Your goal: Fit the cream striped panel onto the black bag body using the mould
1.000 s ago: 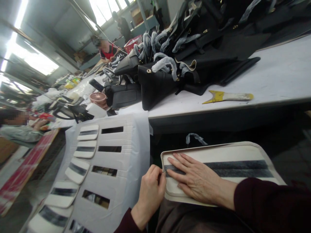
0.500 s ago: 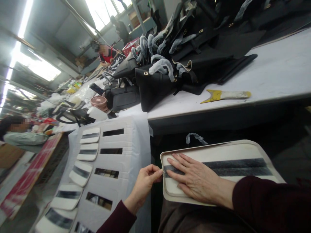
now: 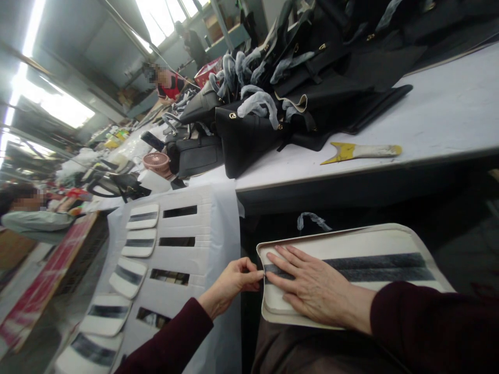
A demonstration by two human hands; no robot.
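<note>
A cream bag panel [image 3: 374,244] with a raised rim and dark stripes along its middle lies across my lap. My right hand [image 3: 307,280] rests flat on it near its left end, fingers spread over the stripe. At that left edge, my left hand [image 3: 237,280] pinches the rim between thumb and forefinger, right beside the stripe's end. The rim bends inward slightly at the pinch. To the left, several small cream pieces [image 3: 140,242] with dark stripes lie in an overlapping column on a slotted grey board [image 3: 202,223].
Black handbags [image 3: 249,135] with plastic-wrapped handles pile up on the white table [image 3: 448,114]. A yellow-and-white forked tool [image 3: 362,150] lies near its front edge. A small pink fan [image 3: 156,163] stands left of the bags. Other people [image 3: 39,221] sit farther back on the left.
My left hand has shifted slightly right, its forearm lower, and the panel's left rim now bends inward where I pinch. My right hand stays flat on the panel.
</note>
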